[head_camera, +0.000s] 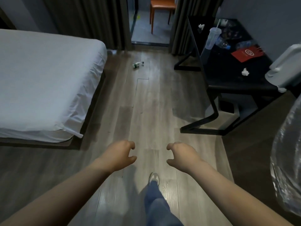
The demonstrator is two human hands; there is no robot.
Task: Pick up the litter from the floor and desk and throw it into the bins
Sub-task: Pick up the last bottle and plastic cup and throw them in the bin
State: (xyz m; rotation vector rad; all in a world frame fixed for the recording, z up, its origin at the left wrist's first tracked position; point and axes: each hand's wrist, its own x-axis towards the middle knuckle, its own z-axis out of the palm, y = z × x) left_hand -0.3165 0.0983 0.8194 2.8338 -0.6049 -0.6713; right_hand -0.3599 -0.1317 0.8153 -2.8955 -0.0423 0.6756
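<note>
My left hand (121,154) and my right hand (181,154) hang out in front of me over the wooden floor, fingers loosely curled, holding nothing. A small green-labelled bottle (137,64) lies on the floor far ahead, near the bed's far corner. The black desk (228,80) on the right carries litter: a crumpled tissue (245,72) near its front, another tissue (201,26) at the back, a red paper bag (245,53), a plastic cup with a straw (213,36) and crushed clear bottles (224,43).
A white bed (44,82) fills the left. A clear plastic bag (288,162) bulges at the right edge. A white appliance (286,67) sits at the desk's near right. Curtains and an orange chair (161,8) stand beyond the doorway. My leg and shoe (154,178) are below.
</note>
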